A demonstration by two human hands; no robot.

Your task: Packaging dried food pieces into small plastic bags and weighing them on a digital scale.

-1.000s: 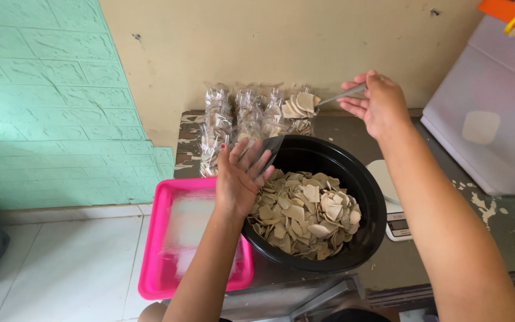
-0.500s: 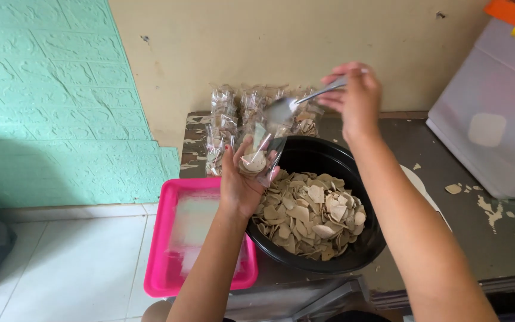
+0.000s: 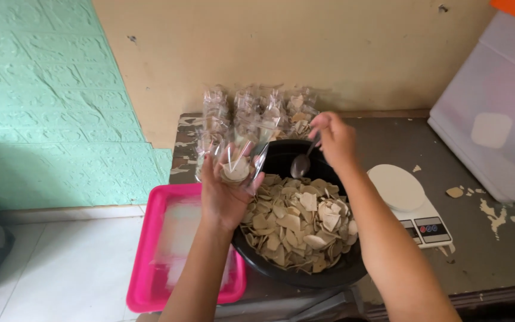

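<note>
My left hand [image 3: 222, 197] holds a small clear plastic bag [image 3: 236, 164] with a few pale chips in its bottom, upright at the left rim of a black bowl [image 3: 305, 277]. The bowl is heaped with flat beige chips [image 3: 296, 223]. My right hand [image 3: 336, 140] grips a metal spoon [image 3: 300, 165] by its handle, the scoop pointing down inside the bowl's far side, just right of the bag. Several filled clear bags [image 3: 251, 110] stand in a row against the wall behind the bowl.
A pink tray [image 3: 150, 280] with clear plastic in it sits left of the bowl. A white kitchen scale [image 3: 409, 200] lies to the right on the worn dark table [image 3: 496, 250]. A pale plastic bin [image 3: 496, 113] stands at far right.
My right hand has come down from above the bags, bringing the spoon into the bowl. My left hand took up a clear bag and now holds it at the bowl's rim.
</note>
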